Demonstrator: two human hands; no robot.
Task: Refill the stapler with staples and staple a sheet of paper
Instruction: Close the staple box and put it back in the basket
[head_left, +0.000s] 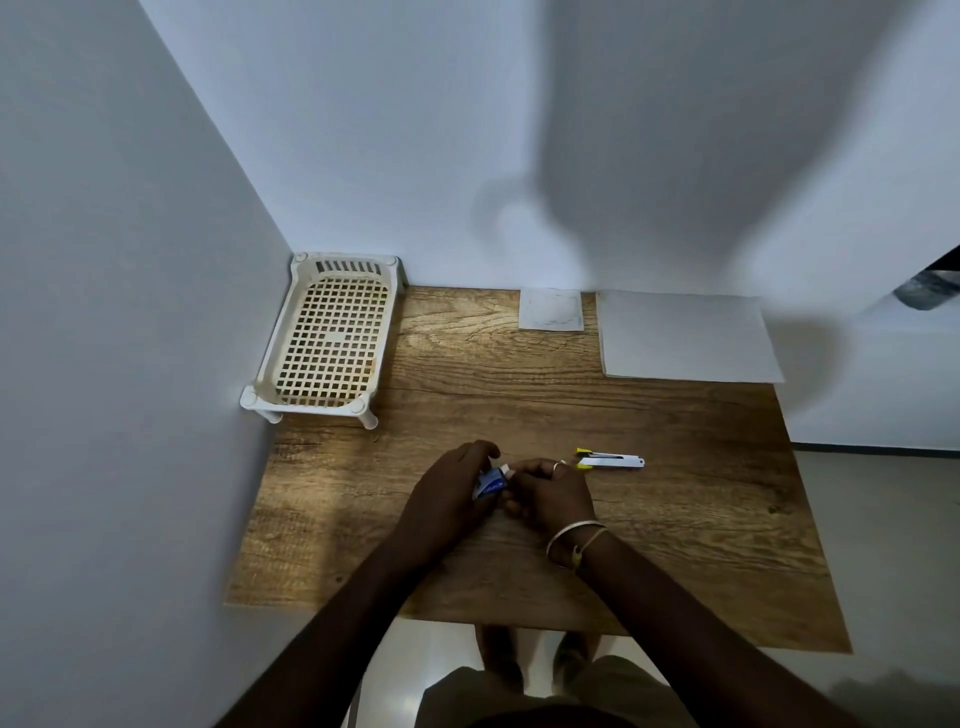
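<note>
A small blue staple box (490, 482) is held in my left hand (451, 488) above the middle of the wooden table (675, 509). My right hand (550, 493) is closed around the box's white end, fingertips pinching it. The white and yellow stapler (610, 460) lies flat on the table just right of my hands, untouched. A stack of white paper sheets (685, 335) rests at the back right against the wall. No staples are visible.
A cream plastic mesh tray (327, 338) on short legs stands in the back left corner. A small white square of paper (550, 310) lies at the back middle. Walls close off the left and back; the table's right and front edges drop to the floor.
</note>
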